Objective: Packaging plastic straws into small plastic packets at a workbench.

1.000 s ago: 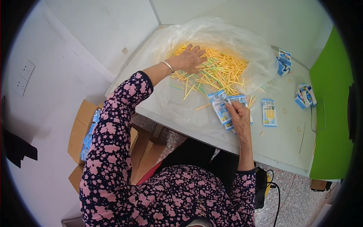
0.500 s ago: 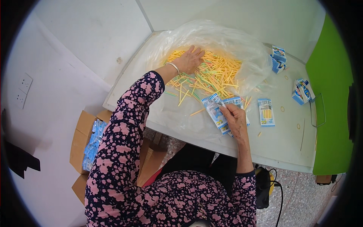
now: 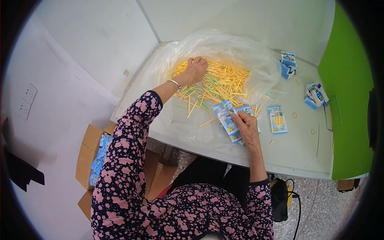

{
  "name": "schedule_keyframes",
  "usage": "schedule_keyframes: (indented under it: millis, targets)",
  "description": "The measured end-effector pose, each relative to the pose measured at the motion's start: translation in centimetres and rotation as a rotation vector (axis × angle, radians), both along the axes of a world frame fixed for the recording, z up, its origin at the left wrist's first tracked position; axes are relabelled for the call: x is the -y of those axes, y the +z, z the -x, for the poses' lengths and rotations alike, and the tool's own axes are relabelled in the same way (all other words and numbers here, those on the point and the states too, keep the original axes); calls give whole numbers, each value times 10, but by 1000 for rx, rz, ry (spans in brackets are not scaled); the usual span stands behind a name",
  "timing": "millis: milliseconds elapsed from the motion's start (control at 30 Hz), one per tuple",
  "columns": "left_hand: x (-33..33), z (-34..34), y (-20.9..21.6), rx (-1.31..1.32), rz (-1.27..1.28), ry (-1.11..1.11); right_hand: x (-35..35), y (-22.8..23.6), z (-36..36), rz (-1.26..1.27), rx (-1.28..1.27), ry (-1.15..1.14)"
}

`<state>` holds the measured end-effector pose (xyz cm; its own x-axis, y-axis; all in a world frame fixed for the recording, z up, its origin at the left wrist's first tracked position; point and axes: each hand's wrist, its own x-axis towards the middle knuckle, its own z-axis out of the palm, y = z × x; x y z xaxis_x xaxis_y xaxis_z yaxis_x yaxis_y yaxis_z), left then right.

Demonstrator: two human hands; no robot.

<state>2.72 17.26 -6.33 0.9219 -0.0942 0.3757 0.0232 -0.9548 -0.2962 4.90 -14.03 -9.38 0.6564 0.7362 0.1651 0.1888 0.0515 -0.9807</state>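
My left hand (image 3: 195, 71) is at the far left part of a pile of thin yellow, green and pinkish sticks (image 3: 226, 78), fingers curled down into it. Its fingertips are hidden, so what they grip does not show. The pile lies on a spread clear plastic bag (image 3: 208, 43). Just in front of it, my right hand (image 3: 247, 127) is closed, thumb on top, on a small blue-and-white packet (image 3: 227, 116). More such packets (image 3: 244, 109) lie fanned beneath it, partly covered. To the right, a similar packet (image 3: 277, 119) with yellow sticks showing through its window lies flat.
Bundles of blue-and-white packets (image 3: 288, 71) (image 3: 314, 96) sit at the right, near a wire stand (image 3: 334, 116) and a green panel (image 3: 354, 108). Rubber bands (image 3: 295, 115) lie on the white table (image 3: 296, 156). Left below stands a cardboard box (image 3: 86, 160) of blue packets.
My left hand's fingers have curled from stretched out to bent, and the hand has shifted slightly left over the pile. My right hand keeps its hold on the packet. The whole view has shifted a little.
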Motion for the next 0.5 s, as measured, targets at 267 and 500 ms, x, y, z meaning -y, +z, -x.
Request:
schedule_keyframes:
  millis: [267,500]
  targets:
    - [62,7,32,-60,1538,-14,-2,-3,-5,-171,-264,-99]
    - [90,-12,34,204,2314,-15,-38,29,-1,-540,-676,-287]
